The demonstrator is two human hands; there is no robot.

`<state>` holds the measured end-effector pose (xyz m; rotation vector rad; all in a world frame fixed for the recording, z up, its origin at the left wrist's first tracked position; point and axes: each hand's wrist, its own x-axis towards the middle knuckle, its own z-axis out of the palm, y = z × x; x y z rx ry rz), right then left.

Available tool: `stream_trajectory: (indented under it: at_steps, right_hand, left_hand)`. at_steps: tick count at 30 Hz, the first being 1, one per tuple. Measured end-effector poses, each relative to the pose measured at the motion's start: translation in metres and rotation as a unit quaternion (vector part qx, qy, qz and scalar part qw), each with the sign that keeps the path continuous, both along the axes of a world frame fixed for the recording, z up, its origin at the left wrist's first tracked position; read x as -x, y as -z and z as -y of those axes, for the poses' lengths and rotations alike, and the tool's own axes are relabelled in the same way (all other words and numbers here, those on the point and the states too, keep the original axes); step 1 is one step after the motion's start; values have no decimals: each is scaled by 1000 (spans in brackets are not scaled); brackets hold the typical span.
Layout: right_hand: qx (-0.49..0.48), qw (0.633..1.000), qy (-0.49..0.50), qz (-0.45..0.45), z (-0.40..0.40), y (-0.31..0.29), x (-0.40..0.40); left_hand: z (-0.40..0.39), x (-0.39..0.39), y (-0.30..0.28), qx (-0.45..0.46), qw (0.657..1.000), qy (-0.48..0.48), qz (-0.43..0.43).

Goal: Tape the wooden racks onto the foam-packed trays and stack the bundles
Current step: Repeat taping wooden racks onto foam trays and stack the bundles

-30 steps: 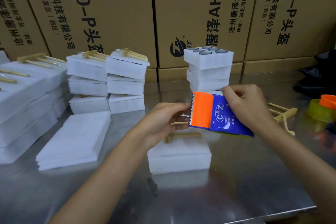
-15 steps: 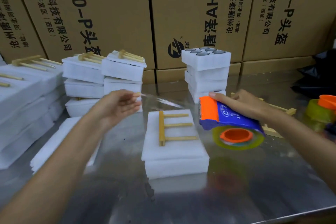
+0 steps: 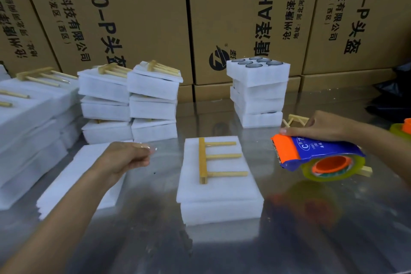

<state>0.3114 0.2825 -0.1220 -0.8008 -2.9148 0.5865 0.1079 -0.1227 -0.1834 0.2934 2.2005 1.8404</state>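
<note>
1. The right hand [image 3: 320,125] grips the tape dispenser [image 3: 311,155] from above, fingers curled over its blue and orange body. The left hand [image 3: 129,155] has thumb and fingertips pinched together; I judge it holds the free end of a clear strip, though the tape itself is too faint to see.

2. The wooden rack [image 3: 213,159] lies loose and flat on the foam tray [image 3: 220,193], between the two grips and below the line joining them.

3. Risk: if a strip does run between the hands, it could sag, twist or stick to itself before it comes down, since clear tape held taut by only two points folds easily.

4. Risk: the rack is not fastened. A strip landing off-centre, or a nudge from the dispenser, could shift it askew on the foam.

5. Risk: pressing hard could dent the soft foam or slide the tray on the shiny metal table [image 3: 311,240].

6. Containers: beyond the dispenser hand, a stack of trays [image 3: 258,93] shows round glass rims sunk in the holes of its top foam block.

7. Beyond the pinching hand, finished bundles [image 3: 130,100] stand stacked with racks on top; their contents are hidden. Flat foam sheets [image 3: 73,176] lie just under that wrist.
</note>
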Motion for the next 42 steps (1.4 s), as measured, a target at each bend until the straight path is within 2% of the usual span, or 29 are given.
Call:
stream_trajectory:
  at_steps: [3, 6, 10, 12, 13, 15, 16, 19, 21, 23, 24, 26, 28, 31, 32, 38, 42]
  right_hand:
    - [-22, 1000, -3, 6, -3, 11, 2]
    - [-42, 999, -2, 5, -5, 19, 5]
    - [-66, 998, -15, -13, -9, 24, 10]
    - [-72, 997, -19, -24, -12, 27, 12]
    - [-74, 997, -21, -27, -14, 28, 13]
    - [-79, 996, -26, -28, -17, 30, 14]
    - [-81, 996, -28, -29, -18, 31, 15]
    - [-76, 996, -37, -26, -21, 32, 16]
    - [-72, 996, -38, -30, -23, 33, 16]
    - [-72, 996, -37, -38, -25, 33, 16]
    - [-74, 996, -38, -39, -25, 34, 16]
    - [-82, 995, -43, -31, -26, 34, 15]
    - [-84, 995, -47, -18, -25, 33, 15]
    - [-78, 996, -51, -12, -24, 31, 11]
    - [-73, 996, -56, -11, -24, 30, 10]
    - [-22, 998, -61, 6, -26, 24, 6]
    - [-16, 997, -69, 18, -30, 22, 5]
  left_hand:
    - [-13, -10, 11, 113, 993, -3, -37]
    - [-35, -27, 33, 228, 971, 28, -66]
    - [-54, -46, 57, 271, 940, 84, -189]
    - [-56, -48, 64, 329, 904, 84, -261]
    - [-55, -48, 66, 383, 880, 77, -269]
    - [-50, -47, 70, 479, 839, 75, -248]
    - [-49, -46, 70, 498, 831, 82, -234]
    - [-50, -40, 58, 470, 855, 65, -211]
    - [-58, -39, 39, 386, 886, 22, -255]
    - [-75, -43, 15, 264, 908, -21, -325]
    - [-88, -49, 3, 215, 908, -22, -358]
    - [-123, -61, -16, 169, 905, 45, -389]
    - [-165, -73, -23, 195, 895, 160, -368]
    - [-216, -80, -10, 313, 834, 285, -353]
    - [-224, -79, -3, 332, 825, 306, -340]
    - [-229, -68, 19, 349, 811, 335, -329]
    - [-224, -67, 14, 308, 828, 360, -301]
